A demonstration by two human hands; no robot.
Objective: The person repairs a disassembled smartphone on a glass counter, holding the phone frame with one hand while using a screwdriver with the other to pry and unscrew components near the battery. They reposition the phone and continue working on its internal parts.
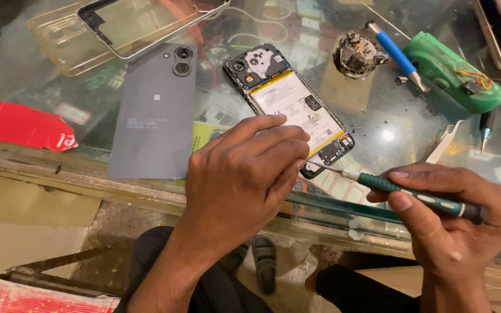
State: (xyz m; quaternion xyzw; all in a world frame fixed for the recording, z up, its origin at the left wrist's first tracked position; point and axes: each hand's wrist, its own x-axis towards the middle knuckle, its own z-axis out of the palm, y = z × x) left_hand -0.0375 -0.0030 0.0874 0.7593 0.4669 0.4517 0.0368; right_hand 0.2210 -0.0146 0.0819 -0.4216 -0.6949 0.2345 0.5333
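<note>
Phone point(288, 101), back off, lies flat on the glass counter point(389, 133), innards up: white battery in the middle, camera board at the far end, small board at the near end. Left hand point(244, 179) rests on its near edge, fingers curled down over the lower corner, pinning it; whether the thumb grips the side is hidden. Right hand point(453, 214) is closed round a green screwdriver point(413, 194), thumb and forefinger pinching the shaft; the tip point(314, 165) sits just off the left fingertips, at the phone's near end. Contact with a screw: cannot tell.

Handling, my read: light, stiff frame, but the open side is fragile. Battery is soft, don't press or poke it; flex ribbons and connectors tear easily. Glass underneath is slick, so the phone will skate unless held down. Best hold is by the long frame edges or corners, not over the battery.

Around the grip: grey back cover point(158, 110) just left of the left hand, clear case point(117, 29) beyond it. Beyond the right hand: tweezers point(445, 142), a blue-handled driver point(398, 55), a green tool point(459, 72), a round part point(358, 55).
</note>
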